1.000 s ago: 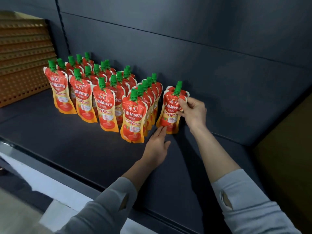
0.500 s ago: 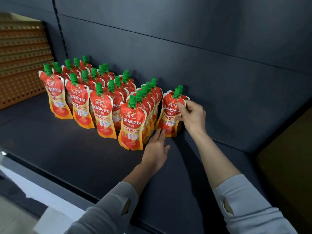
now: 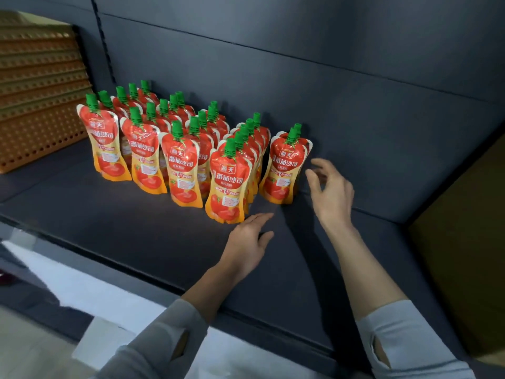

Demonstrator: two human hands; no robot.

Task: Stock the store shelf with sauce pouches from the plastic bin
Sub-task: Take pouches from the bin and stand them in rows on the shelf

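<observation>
Several red and orange sauce pouches with green caps stand upright in rows on the dark shelf. The rightmost row holds two pouches, one behind the other. My right hand hovers just right of that row, fingers loosely spread and holding nothing. My left hand rests flat on the shelf in front of the pouches, its fingertips near the base of the front pouch of the neighbouring row. The plastic bin is out of view.
The shelf's dark back panel rises right behind the pouches. An orange perforated panel stands at the far left. A brown side wall closes the shelf on the right. The shelf's front edge runs diagonally below my forearms.
My right hand has let go of the rightmost pouch and drawn back to the right. My left hand has slid slightly back from the pouch bases.
</observation>
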